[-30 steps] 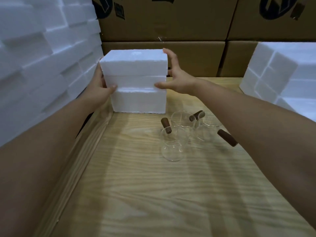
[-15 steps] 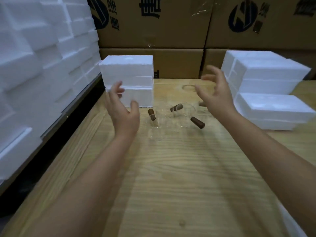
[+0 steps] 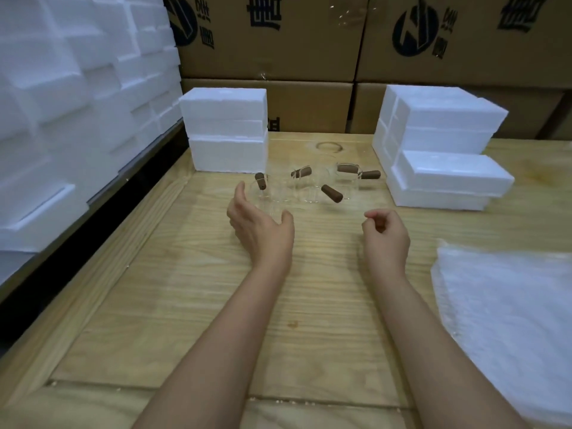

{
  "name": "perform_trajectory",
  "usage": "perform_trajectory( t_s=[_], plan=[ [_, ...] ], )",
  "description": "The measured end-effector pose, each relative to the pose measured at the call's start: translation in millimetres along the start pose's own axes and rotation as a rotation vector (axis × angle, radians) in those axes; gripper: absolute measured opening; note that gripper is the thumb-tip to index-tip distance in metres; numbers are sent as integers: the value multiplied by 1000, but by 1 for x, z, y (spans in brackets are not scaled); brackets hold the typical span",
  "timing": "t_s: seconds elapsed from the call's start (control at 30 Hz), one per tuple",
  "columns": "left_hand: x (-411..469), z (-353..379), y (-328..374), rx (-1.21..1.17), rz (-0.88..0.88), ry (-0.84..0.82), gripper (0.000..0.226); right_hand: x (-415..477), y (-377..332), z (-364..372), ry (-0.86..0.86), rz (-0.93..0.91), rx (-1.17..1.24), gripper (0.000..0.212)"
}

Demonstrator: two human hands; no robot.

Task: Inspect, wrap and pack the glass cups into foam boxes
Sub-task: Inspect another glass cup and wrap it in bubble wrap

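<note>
Several clear glass cups (image 3: 309, 188) with brown wooden handles stand grouped on the wooden table (image 3: 309, 289), toward the back. My left hand (image 3: 260, 227) is open, thumb and fingers spread right in front of the leftmost cup (image 3: 266, 196); I cannot tell whether it touches the glass. My right hand (image 3: 387, 238) hovers over the table in front of the cups, fingers loosely curled, holding nothing. A stack of closed white foam boxes (image 3: 226, 131) sits behind the cups at the left.
More white foam boxes (image 3: 439, 150) are stacked at the back right. A pile of white foam wrapping sheets (image 3: 507, 320) lies at the right edge. Foam pieces (image 3: 62, 119) form a wall on the left; cardboard cartons (image 3: 309, 41) close the back.
Both hands let go of the left foam stack and came back toward me. The left hand dropped down to the leftmost cup; the right hand's fingers went from spread to curled.
</note>
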State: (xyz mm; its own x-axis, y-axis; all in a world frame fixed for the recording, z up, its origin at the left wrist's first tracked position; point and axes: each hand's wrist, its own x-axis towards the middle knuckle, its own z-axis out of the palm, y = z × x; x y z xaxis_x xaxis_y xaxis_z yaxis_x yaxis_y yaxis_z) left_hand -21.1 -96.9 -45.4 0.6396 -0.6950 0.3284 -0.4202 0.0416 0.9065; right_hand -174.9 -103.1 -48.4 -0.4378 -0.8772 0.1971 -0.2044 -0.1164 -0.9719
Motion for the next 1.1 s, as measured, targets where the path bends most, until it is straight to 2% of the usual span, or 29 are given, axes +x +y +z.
perform_trajectory(
  t_s=[0.1, 0.27, 0.4, 0.5, 0.57, 0.63, 0.7, 0.77, 0.83, 0.93, 1.0, 1.1],
  plan=[
    [12, 6, -3, 152, -65, -65, 111, 1, 0, 3, -15, -19, -21, 18],
    [40, 14, -6, 251, -170, -76, 118, 6, 3, 8, -45, -38, -52, 18],
    [53, 15, -7, 242, -284, -88, 99, 8, 4, 10, -66, -38, -88, 18],
    [53, 10, -7, 177, -307, -11, 78, 9, 4, 11, -80, -31, -105, 18],
    [46, 3, -8, 46, -281, 62, 70, 9, 4, 11, -88, -32, -110, 18],
    [34, -6, -6, -182, -208, 51, 63, 9, 3, 11, -89, -36, -93, 18],
    [23, -15, -2, -303, -85, -63, 54, 7, 1, 10, -97, -56, -31, 19],
    [16, -20, 1, -364, 17, -268, 50, 5, -2, 10, -140, -84, 64, 16],
    [10, -22, 1, -404, 52, -461, 49, 3, -6, 11, -233, -58, 195, 9],
    [7, -20, -3, -406, 60, -668, 49, 3, -10, 14, -374, 19, 372, 18],
    [9, -20, -5, -408, 64, -769, 54, 3, -13, 15, -404, 27, 400, 14],
    [12, -20, -5, -446, 59, -807, 56, 5, -12, 15, -384, 67, 419, 8]
  ],
)
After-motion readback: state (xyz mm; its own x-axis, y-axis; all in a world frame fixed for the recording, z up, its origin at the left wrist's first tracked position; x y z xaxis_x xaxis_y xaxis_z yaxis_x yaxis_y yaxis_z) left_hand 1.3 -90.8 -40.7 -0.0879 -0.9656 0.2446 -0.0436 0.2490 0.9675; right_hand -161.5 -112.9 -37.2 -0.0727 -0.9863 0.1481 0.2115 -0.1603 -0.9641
